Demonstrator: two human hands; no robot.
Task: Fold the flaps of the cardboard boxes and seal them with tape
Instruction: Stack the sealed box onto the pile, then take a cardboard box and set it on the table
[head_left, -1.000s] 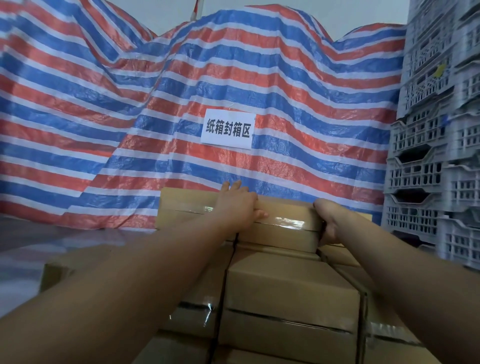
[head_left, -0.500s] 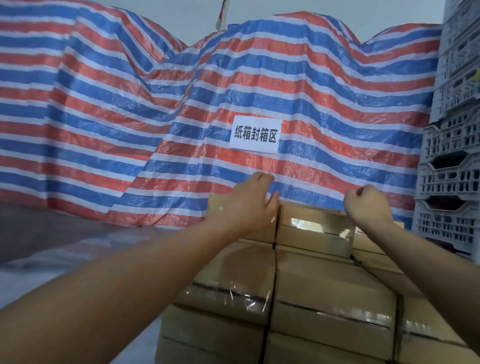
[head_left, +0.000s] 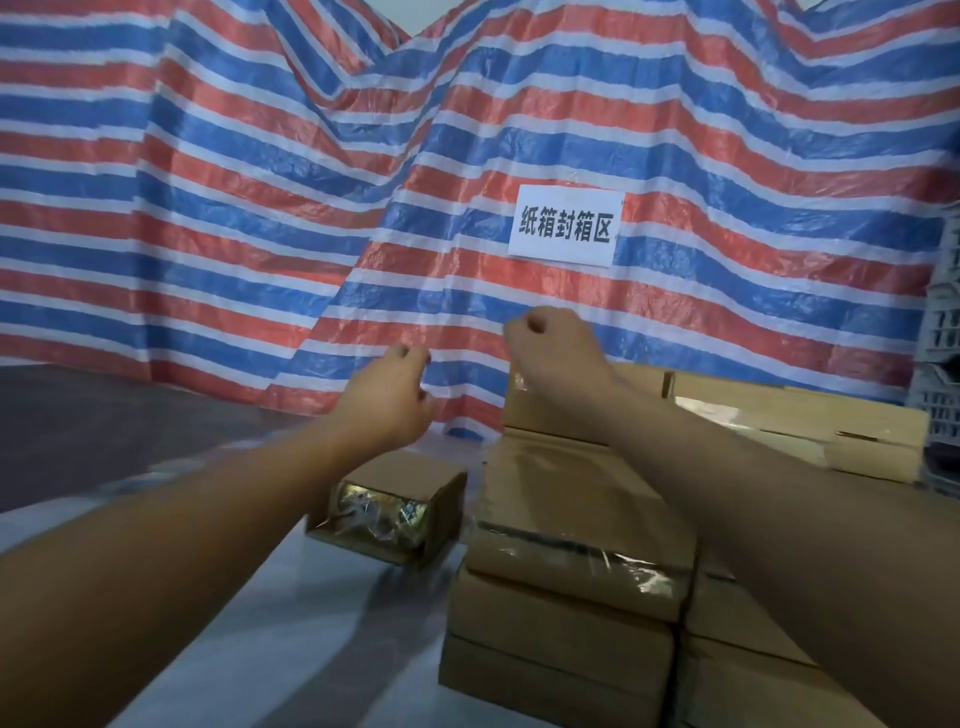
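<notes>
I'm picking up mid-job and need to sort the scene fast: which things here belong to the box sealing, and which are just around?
Job:
- stacked boxes, taped
- small box lying apart on the floor
- flat cardboard at the back right
- left hand and right hand, both holding nothing

Around:
- striped tarp
- paper sign on it
- grey crates at the right edge

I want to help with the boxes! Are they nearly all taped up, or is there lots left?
Done: the stacked boxes on the right have shiny tape over closed flaps. In hand: nothing; the left hand and right hand hang in the air with curled fingers. Left: the small box on the floor, whose near end looks open.
</notes>
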